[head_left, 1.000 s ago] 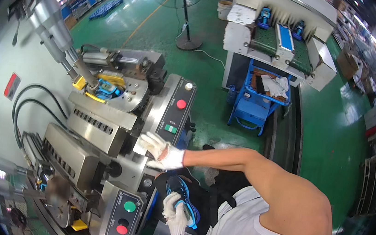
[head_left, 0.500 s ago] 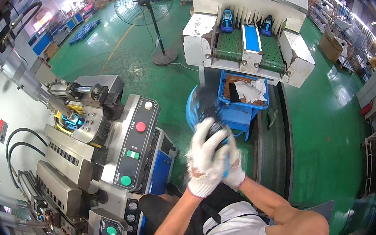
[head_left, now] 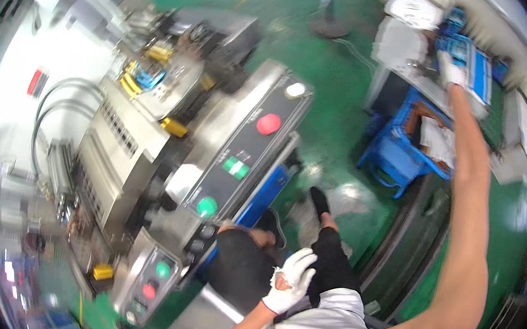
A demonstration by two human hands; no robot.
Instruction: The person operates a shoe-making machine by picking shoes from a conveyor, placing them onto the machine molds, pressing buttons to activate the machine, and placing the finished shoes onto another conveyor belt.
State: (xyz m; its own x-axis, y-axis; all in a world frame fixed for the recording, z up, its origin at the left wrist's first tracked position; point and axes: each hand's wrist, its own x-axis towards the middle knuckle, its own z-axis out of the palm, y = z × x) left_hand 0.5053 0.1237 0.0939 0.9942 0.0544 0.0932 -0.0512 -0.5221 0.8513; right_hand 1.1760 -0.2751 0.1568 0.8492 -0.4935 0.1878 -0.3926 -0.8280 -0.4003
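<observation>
At upper right, a blurred bright-blue shoe (head_left: 457,49) meets the white-gloved right hand (head_left: 451,70), grip unclear. Lower centre, the white-gloved left hand (head_left: 290,282) lies loosely spread, empty.

one left hand (head_left: 291,281) and one right hand (head_left: 452,74), two in all. two feet (head_left: 320,201). three blue shoes (head_left: 454,18) at one conveyor (head_left: 400,47), though blur makes that count less sure, and one more blue shoe (head_left: 150,78) in one machine (head_left: 126,171). one larger panel (head_left: 244,141) carries one white button (head_left: 295,91), one red button (head_left: 269,124), one green button (head_left: 206,207) and one green switch (head_left: 236,168); one smaller panel (head_left: 148,277) shows at least one second green button (head_left: 163,269) and one second red button (head_left: 149,292). one trolley (head_left: 388,154) with one cloth (head_left: 436,142). one stand base (head_left: 329,29). one red sign (head_left: 34,81).
</observation>
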